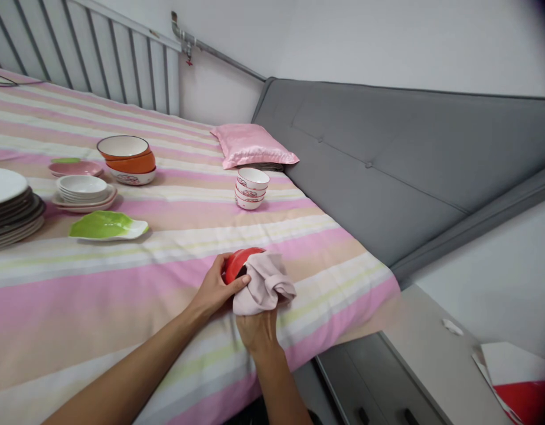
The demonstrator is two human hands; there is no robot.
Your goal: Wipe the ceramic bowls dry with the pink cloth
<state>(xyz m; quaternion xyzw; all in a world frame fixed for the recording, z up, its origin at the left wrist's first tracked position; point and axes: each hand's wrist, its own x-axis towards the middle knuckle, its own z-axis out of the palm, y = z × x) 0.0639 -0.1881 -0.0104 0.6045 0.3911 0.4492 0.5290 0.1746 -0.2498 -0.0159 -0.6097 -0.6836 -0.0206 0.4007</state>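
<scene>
My left hand (216,289) grips a small red bowl (237,262) by its rim, tilted on its side above the striped bed sheet (121,277). My right hand (257,330) is closed on a crumpled pale pink cloth (263,283) and presses it against the bowl's open side. The cloth hides most of my right fingers and part of the bowl.
Further back on the bed are stacked white patterned bowls (251,188), orange bowls (129,158), small white dishes (82,192), a green leaf plate (106,226), grey plates (10,206) and a pink pillow (250,144). A grey headboard (387,171) and a nightstand (409,372) lie to the right.
</scene>
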